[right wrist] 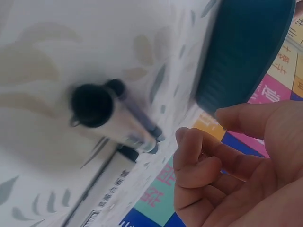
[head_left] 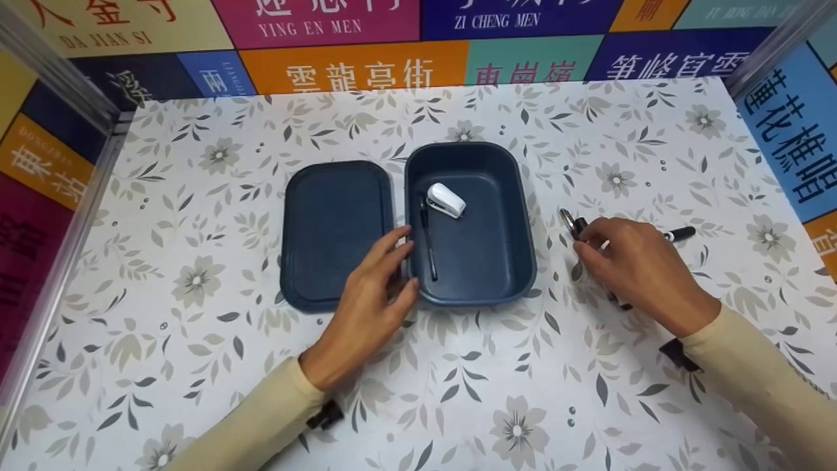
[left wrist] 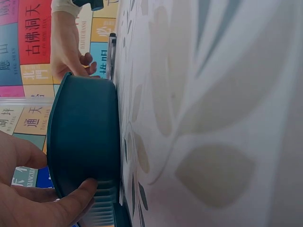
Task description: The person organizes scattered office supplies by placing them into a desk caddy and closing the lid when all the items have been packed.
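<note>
My left hand (head_left: pixel 373 294) rests its fingertips against the left side of a dark blue plastic box (head_left: pixel 487 261). In the left wrist view its thumb touches the outer wall (left wrist: pixel 85 132). Inside the box lie a white mini stapler (head_left: pixel 446 200) and a slim black pen (head_left: pixel 428 242). To the right, my right hand (head_left: pixel 644 268) hovers over several pens and markers, partly hiding them. The right wrist view shows a gap between thumb and forefinger, the other fingers loosely bent, nothing held. Below them are a black-capped marker (right wrist: pixel 94 106), a thinner pen (right wrist: pixel 137 109) and a white labelled marker (right wrist: pixel 102 189).
The box's dark blue lid (head_left: pixel 337 229) lies flat at its left, partly under my left forearm side. A white floral cloth (head_left: pixel 516 392) covers the table. Panels with large lettering (head_left: pixel 359 72) stand along the back and sides, with metal frame posts (head_left: pixel 78 72) at the corners.
</note>
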A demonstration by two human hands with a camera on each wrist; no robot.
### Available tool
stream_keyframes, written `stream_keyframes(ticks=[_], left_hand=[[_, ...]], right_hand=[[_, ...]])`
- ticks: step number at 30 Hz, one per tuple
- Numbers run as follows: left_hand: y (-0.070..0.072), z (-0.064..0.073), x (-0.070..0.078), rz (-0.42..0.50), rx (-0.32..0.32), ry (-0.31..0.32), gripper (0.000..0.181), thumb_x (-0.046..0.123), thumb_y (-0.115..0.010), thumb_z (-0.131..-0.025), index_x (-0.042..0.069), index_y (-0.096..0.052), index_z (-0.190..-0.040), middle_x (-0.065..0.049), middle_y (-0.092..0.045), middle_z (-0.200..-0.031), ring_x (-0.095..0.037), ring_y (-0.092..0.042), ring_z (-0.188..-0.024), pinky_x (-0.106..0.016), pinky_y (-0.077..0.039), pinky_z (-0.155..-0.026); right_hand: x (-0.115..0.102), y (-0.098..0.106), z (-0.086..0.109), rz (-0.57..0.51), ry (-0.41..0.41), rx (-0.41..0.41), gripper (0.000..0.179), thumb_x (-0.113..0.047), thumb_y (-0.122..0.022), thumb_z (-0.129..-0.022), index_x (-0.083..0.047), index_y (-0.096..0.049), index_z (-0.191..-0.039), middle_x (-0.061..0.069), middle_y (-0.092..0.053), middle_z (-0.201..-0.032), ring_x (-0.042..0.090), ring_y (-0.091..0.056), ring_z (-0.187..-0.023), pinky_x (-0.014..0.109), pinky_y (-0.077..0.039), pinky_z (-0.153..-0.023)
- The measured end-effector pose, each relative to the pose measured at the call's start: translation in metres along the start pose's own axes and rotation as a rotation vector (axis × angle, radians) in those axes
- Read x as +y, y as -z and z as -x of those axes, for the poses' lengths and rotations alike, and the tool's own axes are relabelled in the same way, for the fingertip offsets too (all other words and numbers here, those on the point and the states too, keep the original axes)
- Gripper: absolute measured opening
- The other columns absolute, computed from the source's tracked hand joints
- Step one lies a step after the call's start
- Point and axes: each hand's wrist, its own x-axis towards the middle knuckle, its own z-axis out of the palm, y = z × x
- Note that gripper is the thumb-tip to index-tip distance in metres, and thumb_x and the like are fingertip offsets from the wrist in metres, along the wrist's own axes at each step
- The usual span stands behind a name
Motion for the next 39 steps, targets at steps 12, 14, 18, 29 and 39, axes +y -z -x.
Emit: stream_keyframes(ticks=[12, 14, 18, 29, 39], left_hand=[[0.0, 0.0, -0.002, -0.023, 0.012, -0.013, 0.052, 0.001, -0.07, -0.101, -0.012, -0.059, -0.15, -0.016, -0.049, -0.167, -0.022, -0.062, -0.129, -0.035, -0.063, -0.089], [0.0, 0.0, -0.001, -0.022, 0.012, -0.01, 0.052, 0.001, -0.07, -0.101, -0.012, -0.059, -0.15, -0.016, -0.049, -0.167, -0.022, -0.06, -0.133, -0.034, -0.063, -0.091], [0.0, 0.0, -0.002, -0.022, 0.008, -0.007, 0.052, 0.001, -0.07, -0.101, -0.012, -0.059, -0.15, -0.016, -0.049, -0.167, -0.022, -0.058, -0.138, -0.033, -0.062, -0.095], [0.0, 0.0, -0.001, 0.0, 0.001, -0.003, 0.053, 0.0, -0.069, -0.101, -0.012, -0.058, -0.151, -0.017, -0.048, -0.168, -0.021, -0.062, -0.133, -0.027, -0.061, -0.094], [0.0, 0.001, -0.002, -0.023, 0.01, -0.018, 0.053, 0.002, -0.069, -0.101, -0.013, -0.058, -0.151, -0.014, -0.048, -0.168, -0.023, -0.067, -0.106, -0.036, -0.061, -0.083]], right_hand=[[0.012, -0.005, 0.003, 0.048, -0.003, 0.019, 0.014, -0.008, -0.066, -0.098, -0.004, -0.078, -0.092, 0.008, -0.072, -0.084, 0.025, -0.062, -0.073, 0.043, -0.048, -0.065], [0.011, -0.007, 0.003, 0.05, 0.002, 0.023, 0.013, -0.007, -0.066, -0.098, -0.004, -0.078, -0.092, 0.008, -0.072, -0.084, 0.025, -0.063, -0.073, 0.043, -0.048, -0.065], [0.011, -0.009, 0.004, 0.063, 0.007, 0.028, 0.013, -0.006, -0.066, -0.097, -0.003, -0.078, -0.092, 0.009, -0.074, -0.085, 0.027, -0.064, -0.073, 0.045, -0.049, -0.066], [0.012, -0.018, 0.004, 0.073, -0.009, 0.018, 0.013, -0.004, -0.068, -0.096, -0.004, -0.075, -0.086, 0.01, -0.069, -0.082, 0.03, -0.065, -0.073, 0.05, -0.051, -0.063], [0.01, -0.022, 0.004, 0.085, 0.024, 0.034, 0.016, 0.002, -0.067, -0.094, -0.007, -0.071, -0.081, 0.005, -0.067, -0.076, 0.025, -0.059, -0.067, 0.041, -0.046, -0.059]])
